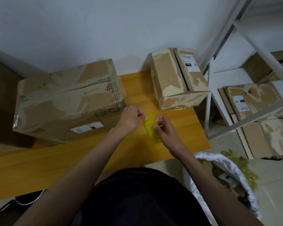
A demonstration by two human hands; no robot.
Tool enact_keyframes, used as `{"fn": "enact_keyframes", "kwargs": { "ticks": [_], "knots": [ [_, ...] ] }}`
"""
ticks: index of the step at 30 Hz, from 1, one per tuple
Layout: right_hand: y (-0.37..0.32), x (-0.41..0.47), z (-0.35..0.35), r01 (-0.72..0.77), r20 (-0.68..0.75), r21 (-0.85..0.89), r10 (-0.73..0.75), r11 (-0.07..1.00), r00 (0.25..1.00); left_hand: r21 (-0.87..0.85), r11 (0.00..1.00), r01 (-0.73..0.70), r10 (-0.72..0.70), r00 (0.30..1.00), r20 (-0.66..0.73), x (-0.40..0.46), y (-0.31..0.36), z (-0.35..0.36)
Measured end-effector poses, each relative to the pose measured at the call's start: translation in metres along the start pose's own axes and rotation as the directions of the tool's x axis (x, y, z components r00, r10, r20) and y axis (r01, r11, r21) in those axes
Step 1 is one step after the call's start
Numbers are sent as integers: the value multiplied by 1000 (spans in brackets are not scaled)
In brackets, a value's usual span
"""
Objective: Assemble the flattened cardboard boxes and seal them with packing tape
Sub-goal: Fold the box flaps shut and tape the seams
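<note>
Dark shirt point(137, 201) lowest in frame; beyond it, over the counter point(72, 160), left hand point(131, 119) and right hand point(164, 128) fingers pinch a tape strip point(149, 126), between big box point(67, 101) and small box point(176, 79). Risk: the loose strip folds onto itself.

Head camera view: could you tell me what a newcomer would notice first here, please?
First, the two hands over the yellow table: the left hand and right hand pinch a clear strip of tape between them. Next, the large box on the left and the small box at the table's far right, both patched with tape.
</note>
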State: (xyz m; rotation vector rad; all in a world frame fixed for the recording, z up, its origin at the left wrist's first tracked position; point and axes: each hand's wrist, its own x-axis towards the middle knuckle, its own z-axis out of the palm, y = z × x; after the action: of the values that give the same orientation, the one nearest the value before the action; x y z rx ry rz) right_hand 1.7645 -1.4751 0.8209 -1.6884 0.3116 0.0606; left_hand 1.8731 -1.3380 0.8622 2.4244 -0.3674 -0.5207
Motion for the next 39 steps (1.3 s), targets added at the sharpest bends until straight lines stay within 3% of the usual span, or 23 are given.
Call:
{"fn": "enact_keyframes", "kwargs": {
  "ticks": [3,8,11,14,17,20,24,28,30,32,34,36,39],
  "knots": [
    [3,-3,-9,-19,6,-1,19,1000,1000,26,999,23,-24,998,51,4,6,10],
    [19,6,-20,-39,-46,-135,34,990,998,142,990,-6,12,999,-44,-2,9,47],
    [36,18,-25,-58,-113,-302,25,952,993,187,982,-38,26,997,66,-10,-4,65],
    [62,29,-31,-76,-140,-524,2,848,990,241,970,-22,-11,991,135,-19,-27,64],
    [82,34,-34,-170,-166,-712,72,682,983,314,949,-26,-20,990,139,-31,-45,56],
    [97,34,-30,-184,-107,-796,165,576,980,317,948,-39,12,996,87,-42,-51,41],
    [110,32,-27,-158,-26,-811,235,563,972,377,918,-125,164,984,-74,-56,-47,14],
    [103,34,-24,-145,7,-860,297,489,955,470,848,-244,392,886,-246,-59,-47,-18],
    [82,43,-19,-127,-19,-880,234,458,972,490,842,-225,415,850,-324,-53,-52,-37],
    [47,60,-6,-54,-12,-828,79,558,997,476,863,-172,367,861,-353,-44,-59,-54],
    [3,80,10,119,37,-767,-142,630,989,464,879,-113,270,919,-287,-31,-66,-67],
    [-40,95,30,300,112,-733,-327,610,938,474,877,-81,187,965,-181,-19,-71,-70],
    [-77,105,60,454,275,-727,-388,515,880,529,845,-81,142,987,-76,-8,-77,-62]
  ]
}}
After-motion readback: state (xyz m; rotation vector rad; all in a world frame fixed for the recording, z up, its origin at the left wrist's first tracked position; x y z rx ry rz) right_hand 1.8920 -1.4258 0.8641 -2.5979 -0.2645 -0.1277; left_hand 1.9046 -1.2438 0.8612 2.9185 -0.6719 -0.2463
